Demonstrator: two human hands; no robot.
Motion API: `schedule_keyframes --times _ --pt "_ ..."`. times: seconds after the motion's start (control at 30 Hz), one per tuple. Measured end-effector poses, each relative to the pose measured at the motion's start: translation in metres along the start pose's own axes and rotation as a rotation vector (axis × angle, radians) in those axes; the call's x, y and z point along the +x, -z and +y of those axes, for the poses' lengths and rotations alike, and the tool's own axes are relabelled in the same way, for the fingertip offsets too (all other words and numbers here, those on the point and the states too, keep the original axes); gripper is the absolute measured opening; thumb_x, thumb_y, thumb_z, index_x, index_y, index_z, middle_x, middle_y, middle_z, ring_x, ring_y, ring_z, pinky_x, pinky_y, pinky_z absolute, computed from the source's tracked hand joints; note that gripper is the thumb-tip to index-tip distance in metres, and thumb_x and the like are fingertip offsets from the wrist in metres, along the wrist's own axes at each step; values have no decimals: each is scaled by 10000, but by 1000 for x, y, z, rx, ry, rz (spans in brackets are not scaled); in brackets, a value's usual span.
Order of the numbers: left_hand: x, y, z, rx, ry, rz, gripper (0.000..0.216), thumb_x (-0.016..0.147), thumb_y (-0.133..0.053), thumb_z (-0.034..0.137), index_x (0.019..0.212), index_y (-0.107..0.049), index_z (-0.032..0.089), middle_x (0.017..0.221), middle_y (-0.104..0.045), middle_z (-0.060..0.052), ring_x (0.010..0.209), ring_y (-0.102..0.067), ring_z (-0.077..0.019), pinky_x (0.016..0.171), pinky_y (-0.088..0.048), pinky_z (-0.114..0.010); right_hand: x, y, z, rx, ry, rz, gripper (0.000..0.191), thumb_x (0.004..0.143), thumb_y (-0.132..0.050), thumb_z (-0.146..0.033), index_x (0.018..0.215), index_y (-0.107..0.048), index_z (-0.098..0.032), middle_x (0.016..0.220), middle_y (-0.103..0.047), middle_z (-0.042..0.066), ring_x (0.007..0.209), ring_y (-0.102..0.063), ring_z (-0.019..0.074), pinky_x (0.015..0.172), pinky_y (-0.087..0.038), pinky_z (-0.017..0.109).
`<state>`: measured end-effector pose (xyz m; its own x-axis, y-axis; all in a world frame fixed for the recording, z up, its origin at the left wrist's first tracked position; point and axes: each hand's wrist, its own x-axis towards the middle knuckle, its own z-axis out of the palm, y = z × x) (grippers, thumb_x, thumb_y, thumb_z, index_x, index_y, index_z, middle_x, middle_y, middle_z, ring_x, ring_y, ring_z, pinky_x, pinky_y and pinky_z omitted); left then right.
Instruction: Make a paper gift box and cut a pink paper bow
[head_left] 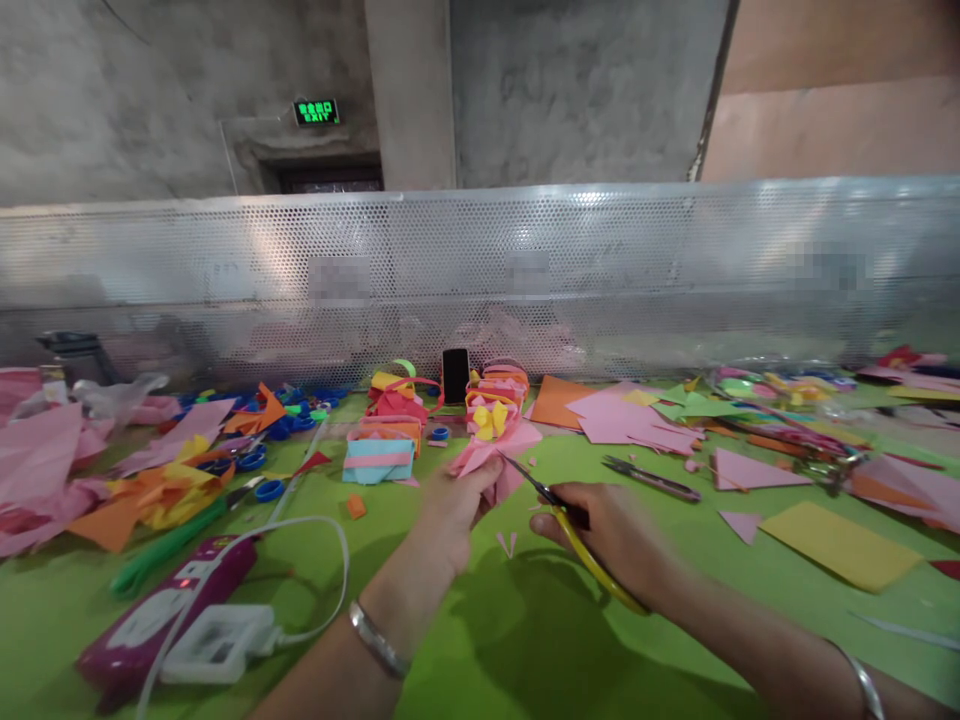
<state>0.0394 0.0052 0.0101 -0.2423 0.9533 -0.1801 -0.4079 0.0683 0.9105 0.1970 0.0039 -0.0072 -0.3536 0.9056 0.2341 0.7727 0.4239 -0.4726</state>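
Note:
My left hand pinches a piece of pink paper over the middle of the green table. In my right hand is a pair of scissors with yellow handles, its blades pointing up and left. The blade tips reach the paper's edge close to my left fingers; whether they touch it I cannot tell. Tiny pink snippets lie on the table below. Just beyond my left hand stand small folded paper pieces, among them a pink one with a yellow bow and a light blue one.
A purple power bank with a white plug and cable lies at the near left. Pliers rest right of the scissors. A phone stands upright at the back. Coloured paper sheets and scraps lie on both sides.

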Motion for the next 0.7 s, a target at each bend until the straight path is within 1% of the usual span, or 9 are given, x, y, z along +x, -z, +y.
schedule_keyframes --times 0.2,0.33,0.43,0.53,0.63,0.7 --pt "-3 0 2 62 0 -16 63 617 -685 110 651 -668 161 666 -677 -12 582 -584 -106 623 -460 -237 0 0 0 52 -1 -11 379 782 -497 -528 643 -546 -179 547 -535 -6 487 -420 115 479 -249 225" --pt "-2 1 -2 134 -29 -74 127 605 -689 133 725 -691 172 749 -694 -20 651 -592 -122 643 -453 -238 0 -2 2 39 7 -12 384 791 -482 -529 638 -525 -180 548 -518 -12 487 -409 112 476 -235 224" --pt "-2 2 -5 163 -36 -109 92 586 -690 143 672 -684 178 729 -691 -22 665 -594 -141 641 -451 -244 1 -4 3 41 34 -5 393 802 -468 -530 626 -503 -180 561 -525 -7 499 -415 114 486 -239 225" --pt "-2 2 -6 168 -51 -112 71 569 -700 161 628 -676 192 716 -692 -28 694 -603 -164 642 -452 -248 1 -4 1 48 17 -4 397 796 -472 -540 627 -494 -182 554 -521 -7 503 -416 117 489 -242 225" --pt "-2 1 -6 158 -57 -115 106 565 -709 165 663 -686 199 766 -703 -41 733 -613 -175 666 -458 -256 0 -4 -1 56 8 0 379 786 -488 -534 646 -499 -182 554 -518 -10 505 -415 116 492 -247 225" --pt "-3 0 -5 157 -43 -95 118 563 -705 145 669 -687 193 773 -703 -46 726 -614 -174 663 -460 -259 0 -4 -1 64 20 5 363 789 -493 -518 655 -504 -181 558 -517 -11 504 -413 115 494 -250 225"
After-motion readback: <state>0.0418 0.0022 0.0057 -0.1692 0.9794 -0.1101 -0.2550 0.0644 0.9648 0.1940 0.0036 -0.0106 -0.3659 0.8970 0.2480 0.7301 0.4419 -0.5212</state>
